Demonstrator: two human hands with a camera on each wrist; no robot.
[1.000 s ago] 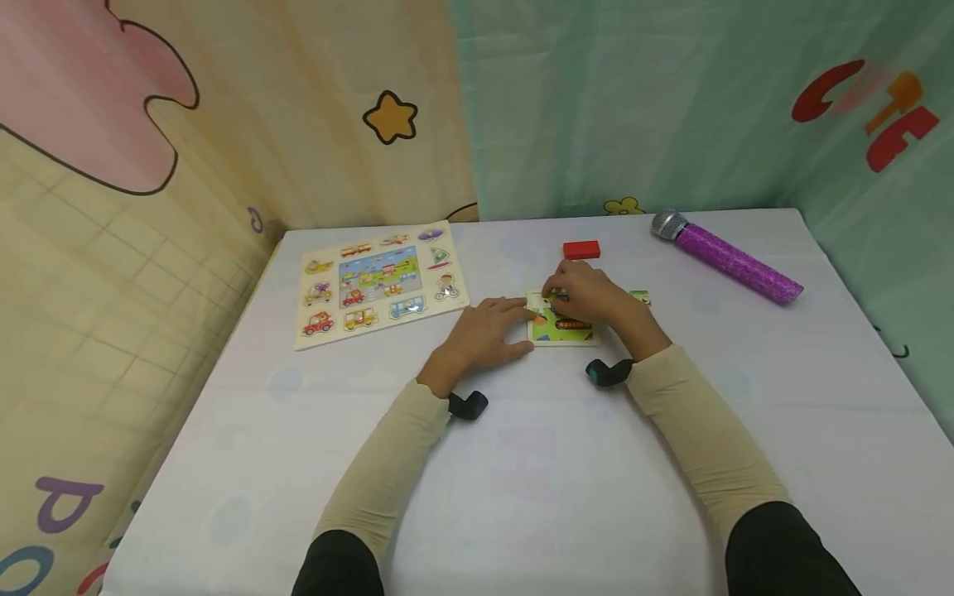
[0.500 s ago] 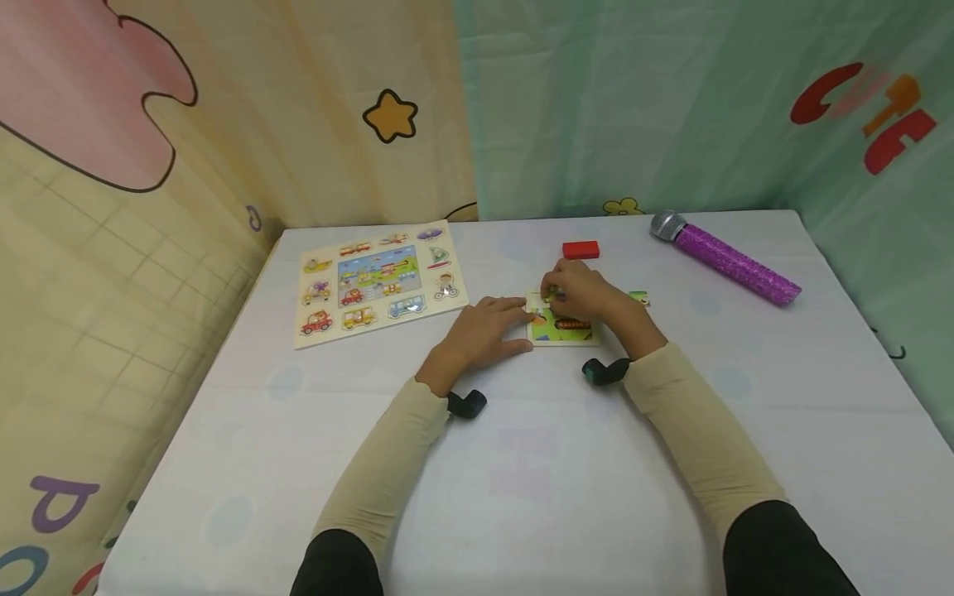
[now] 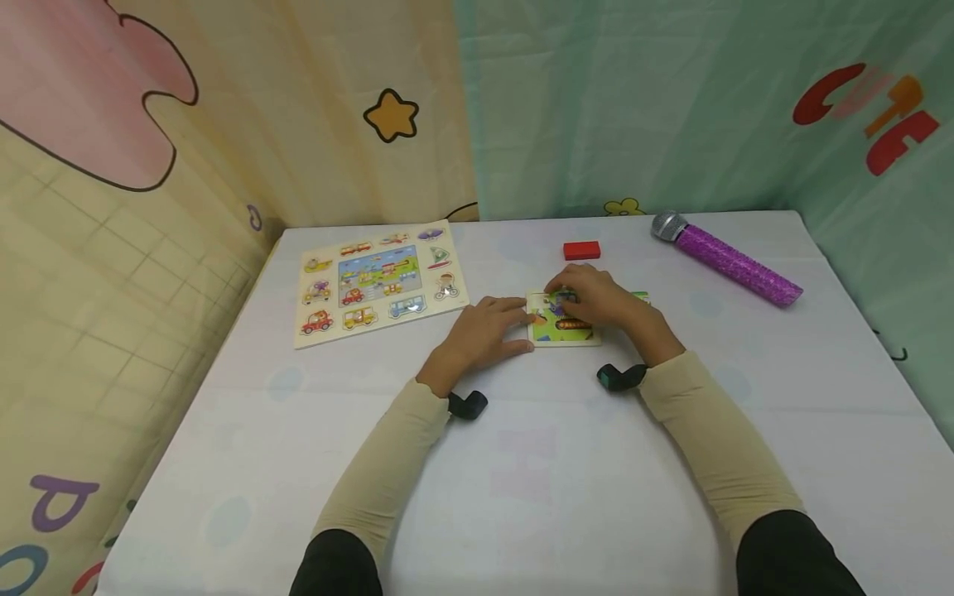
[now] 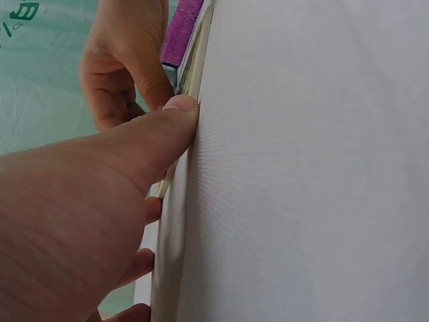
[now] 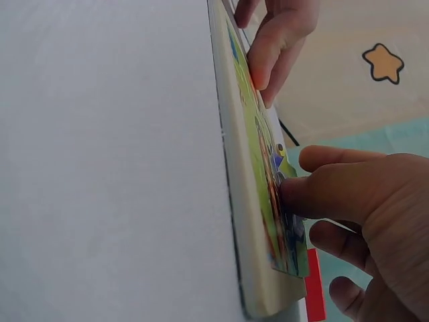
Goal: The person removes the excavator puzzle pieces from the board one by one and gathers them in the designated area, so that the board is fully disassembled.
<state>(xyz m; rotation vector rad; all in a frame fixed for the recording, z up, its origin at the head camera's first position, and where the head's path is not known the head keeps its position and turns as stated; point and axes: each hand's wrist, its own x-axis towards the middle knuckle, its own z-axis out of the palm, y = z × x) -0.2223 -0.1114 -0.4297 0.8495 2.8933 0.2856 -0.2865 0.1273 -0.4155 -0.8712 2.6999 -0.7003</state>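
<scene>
In the head view a small wooden jigsaw puzzle board (image 3: 565, 334) with a bright green picture lies flat on the white table. My left hand (image 3: 488, 334) rests along its left side, fingers fairly straight, fingertips and thumb against the edge. My right hand (image 3: 596, 298) is over the board's upper right. From the right wrist view, its thumb lies on a puzzle piece (image 5: 293, 245) whose edge stands slightly proud of the frame, and the index finger bends to the far side. Another green piece (image 3: 641, 295) shows just beyond the right hand, partly hidden.
A red block (image 3: 581, 250) lies behind the board. To the right is a purple glittery microphone (image 3: 734, 261); a larger vehicle puzzle board (image 3: 380, 281) sits at the left. Printed curtains (image 3: 633, 108) hang at the table's back and sides.
My right hand has shifted a little right and toward me, its fingers spreading apart and uncovering more of the board's picture. The left hand stays in place.
</scene>
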